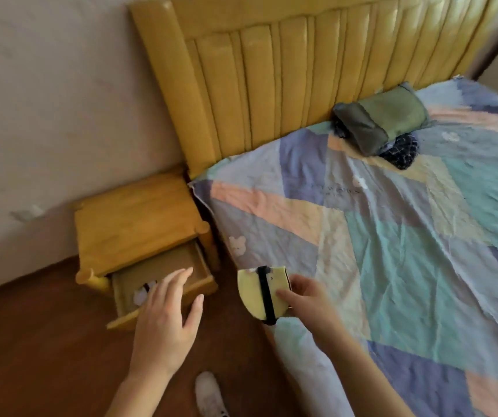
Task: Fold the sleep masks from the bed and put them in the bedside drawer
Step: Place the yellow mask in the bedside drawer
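Note:
A folded pale yellow sleep mask (255, 291) with a black strap across it is held in my right hand (306, 299), just off the bed's left edge. My left hand (166, 319) hovers flat with fingers spread above the pulled-out drawer (202, 285) of the yellow wooden bedside table (135, 221). Inside the drawer a white, dark-marked item (144, 291), possibly another mask, shows partly behind my fingers.
The bed (392, 236) carries a pastel patchwork sheet. A green and grey pillow (383, 121) with dark cloth under it lies against the yellow padded headboard (272, 79). Brown wooden floor and my white shoe (210, 395) are below.

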